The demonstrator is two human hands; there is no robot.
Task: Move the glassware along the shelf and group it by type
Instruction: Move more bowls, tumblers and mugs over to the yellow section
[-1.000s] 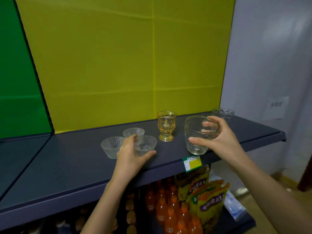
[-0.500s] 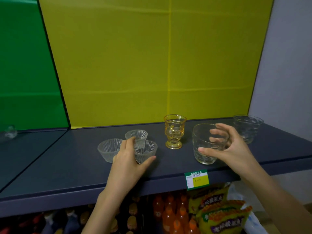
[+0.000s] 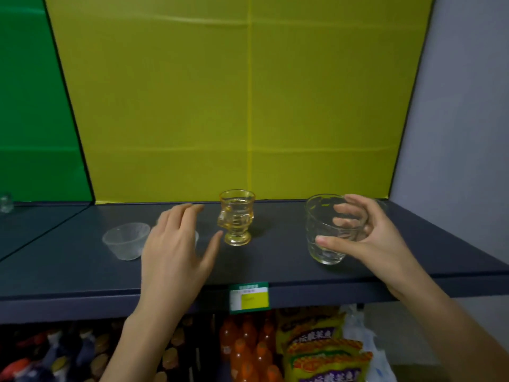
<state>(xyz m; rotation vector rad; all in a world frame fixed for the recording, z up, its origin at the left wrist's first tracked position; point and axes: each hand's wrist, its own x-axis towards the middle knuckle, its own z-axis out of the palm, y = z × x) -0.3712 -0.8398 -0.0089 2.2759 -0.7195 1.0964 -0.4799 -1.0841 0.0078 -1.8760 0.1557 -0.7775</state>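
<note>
On the dark grey shelf (image 3: 264,266) stands an amber footed glass (image 3: 236,217) in the middle. My right hand (image 3: 369,238) is wrapped around a clear tumbler (image 3: 327,232) to its right, thumb in front and fingers behind. My left hand (image 3: 176,249) hovers with spread fingers just left of the amber glass and holds nothing. One small ribbed glass bowl (image 3: 126,241) sits left of that hand. The edge of a second bowl (image 3: 196,238) peeks out under the palm; any other bowl is hidden by the hand.
A small clear glass (image 3: 6,202) stands far left on the neighbouring shelf. A green and yellow price tag (image 3: 249,297) hangs on the shelf's front edge. Orange drink bottles (image 3: 248,346) and snack bags (image 3: 325,351) fill the shelf below. A grey wall bounds the right.
My left hand has let go of the small bowl, opened and shifted right toward the amber glass. My right hand still grips the tumbler. The view has moved closer.
</note>
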